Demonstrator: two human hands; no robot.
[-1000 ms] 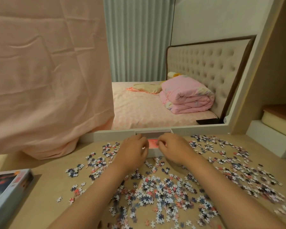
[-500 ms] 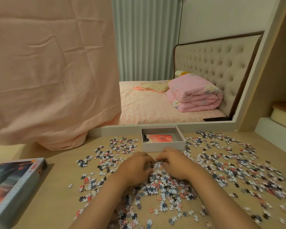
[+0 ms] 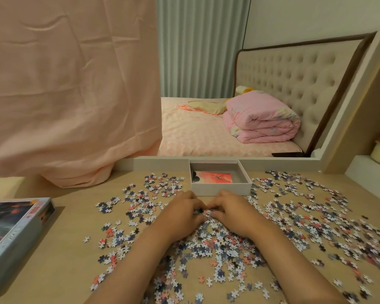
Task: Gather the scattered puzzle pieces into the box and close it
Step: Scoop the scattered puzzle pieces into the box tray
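Where they rested side by side just in front of the open box [image 3: 221, 189], the left grip [image 3: 182, 213] and right grip [image 3: 232, 212] each held curled fingers round puzzle pieces [image 3: 217, 240] on the counter [image 3: 70, 238].

Just in front of the box [image 3: 220, 190], the fingertips of the left hand [image 3: 182, 213] and right hand [image 3: 233, 211] curl down into the puzzle pieces [image 3: 217, 242], so any grip is hidden. Far left of the box, the printed lid [image 3: 15, 233] runs off the picture's edge. Pieces far right of it blur. The box's near wall hides the card's [image 3: 215, 177] lower edge.
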